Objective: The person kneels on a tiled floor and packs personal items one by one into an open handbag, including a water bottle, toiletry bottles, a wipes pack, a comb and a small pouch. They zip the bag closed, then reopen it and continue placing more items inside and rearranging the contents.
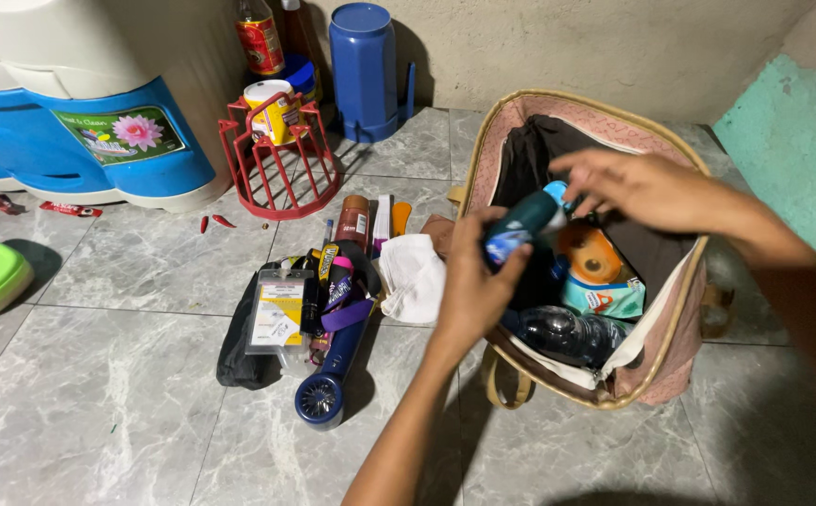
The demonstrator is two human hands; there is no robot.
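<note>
A dark teal bottle (pixel 525 223) is what we are gripping in our closed left hand (pixel 473 281) over the open pink bag (pixel 680 319), while our right hand (pixel 642 187), fingers loosely spread, is touching its cap.

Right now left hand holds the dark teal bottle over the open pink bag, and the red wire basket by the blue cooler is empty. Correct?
Not quite. The head view shows the left hand holding the dark teal bottle over the open pink bag, but the red wire basket by the blue cooler holds a yellow can.
</note>
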